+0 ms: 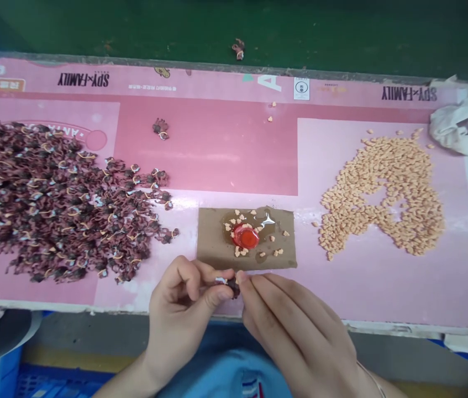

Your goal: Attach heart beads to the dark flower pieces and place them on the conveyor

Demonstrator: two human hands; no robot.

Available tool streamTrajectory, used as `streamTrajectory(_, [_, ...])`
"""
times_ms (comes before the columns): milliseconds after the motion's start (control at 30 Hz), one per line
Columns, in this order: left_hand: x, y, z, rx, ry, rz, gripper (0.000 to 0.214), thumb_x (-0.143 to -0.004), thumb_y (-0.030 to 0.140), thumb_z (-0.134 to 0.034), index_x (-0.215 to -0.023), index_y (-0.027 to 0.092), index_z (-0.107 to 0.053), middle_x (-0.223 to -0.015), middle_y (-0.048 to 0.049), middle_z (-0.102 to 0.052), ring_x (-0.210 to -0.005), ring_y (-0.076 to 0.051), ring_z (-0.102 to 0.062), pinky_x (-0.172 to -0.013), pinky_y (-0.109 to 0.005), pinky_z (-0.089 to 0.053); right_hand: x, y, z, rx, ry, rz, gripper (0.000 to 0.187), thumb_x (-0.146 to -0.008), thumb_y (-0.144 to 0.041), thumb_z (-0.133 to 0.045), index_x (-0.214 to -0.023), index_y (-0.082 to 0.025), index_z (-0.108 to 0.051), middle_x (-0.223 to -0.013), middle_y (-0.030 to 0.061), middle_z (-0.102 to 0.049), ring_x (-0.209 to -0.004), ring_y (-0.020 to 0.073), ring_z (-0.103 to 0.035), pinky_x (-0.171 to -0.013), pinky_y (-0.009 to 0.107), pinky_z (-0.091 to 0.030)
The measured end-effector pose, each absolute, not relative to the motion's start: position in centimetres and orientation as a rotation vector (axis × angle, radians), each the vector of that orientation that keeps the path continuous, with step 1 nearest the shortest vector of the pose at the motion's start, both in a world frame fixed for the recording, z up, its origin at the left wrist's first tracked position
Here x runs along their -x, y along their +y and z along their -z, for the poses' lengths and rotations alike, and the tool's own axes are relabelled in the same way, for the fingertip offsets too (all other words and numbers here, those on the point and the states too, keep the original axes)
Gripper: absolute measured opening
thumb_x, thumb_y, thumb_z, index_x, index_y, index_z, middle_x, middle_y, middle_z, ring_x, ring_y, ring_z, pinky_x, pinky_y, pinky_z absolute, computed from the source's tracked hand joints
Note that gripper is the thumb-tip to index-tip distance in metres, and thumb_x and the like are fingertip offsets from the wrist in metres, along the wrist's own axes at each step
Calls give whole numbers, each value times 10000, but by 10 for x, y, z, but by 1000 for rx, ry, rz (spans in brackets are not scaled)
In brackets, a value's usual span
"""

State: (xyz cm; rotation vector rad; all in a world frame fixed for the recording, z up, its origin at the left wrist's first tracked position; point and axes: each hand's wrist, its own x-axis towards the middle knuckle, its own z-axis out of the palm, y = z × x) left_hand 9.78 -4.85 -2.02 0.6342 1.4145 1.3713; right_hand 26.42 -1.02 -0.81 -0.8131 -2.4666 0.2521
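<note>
My left hand (pixel 184 309) pinches a small dark brown figure part (pixel 232 286) with a white patch, between thumb and forefinger near the table's front edge. My right hand (pixel 295 326) is closed at the fingertips against the part's right side, on a small beige piece that mostly hides behind the fingers. Just beyond both hands lies a brown cardboard sheet (pixel 213 243). On it sit a red cap-like disc (pixel 247 237), a puddle of clear, shiny liquid (pixel 269 221) and several loose beige pieces (pixel 278 252).
A large heap of dark brown figure parts (pixel 59 204) covers the left side of the pink table (pixel 209 143). Beige pieces (pixel 416 215) are spread at the right. Single parts lie apart (pixel 160 128), one on the green surface (pixel 237 50). Crumpled white material (pixel 453 130) rests far right.
</note>
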Motion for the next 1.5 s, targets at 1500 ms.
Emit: streamTrajectory(1500, [-70, 278, 1, -2147, 1787, -770, 196, -909, 216, -642, -1029, 126, -768, -1049, -67, -703, -866, -202, -675, -1019, -414, -532, -397, 27, 62, 1664, -2039, 144, 280, -1074, -339, -520, -947, -190, -720, -900, 51, -767, -771, 188, -740, -652, 305, -581])
